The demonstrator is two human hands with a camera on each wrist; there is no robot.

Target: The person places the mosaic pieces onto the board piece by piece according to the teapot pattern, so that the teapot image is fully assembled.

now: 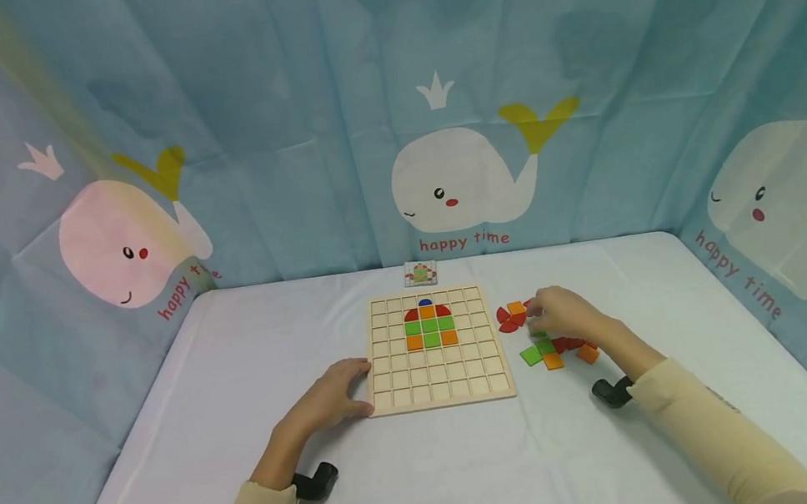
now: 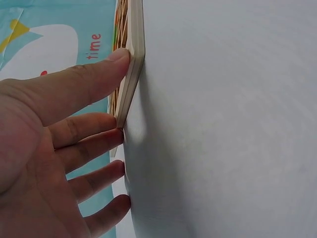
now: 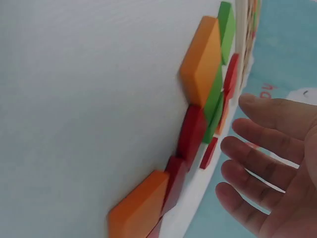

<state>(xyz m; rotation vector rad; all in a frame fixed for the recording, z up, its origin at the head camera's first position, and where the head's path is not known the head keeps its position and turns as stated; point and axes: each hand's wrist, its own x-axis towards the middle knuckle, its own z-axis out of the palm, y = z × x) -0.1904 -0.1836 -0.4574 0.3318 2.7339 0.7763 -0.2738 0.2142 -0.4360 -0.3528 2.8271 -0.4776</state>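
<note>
A wooden grid board lies in the middle of the table in the head view. On it sit a blue rounded piece at the top, red curved pieces flanking an orange square, a row of green squares, and a row of orange, green, orange. My left hand touches the board's left edge with thumb and fingers spread, as the left wrist view confirms. Right of the board, my right hand hovers over loose pieces, fingers extended and nothing visibly held. Under it lie green, orange and red pieces.
A small picture card lies behind the board, near the back edge of the white-covered table. Blue whale-print curtains stand around the table. Each wrist wears a black camera mount.
</note>
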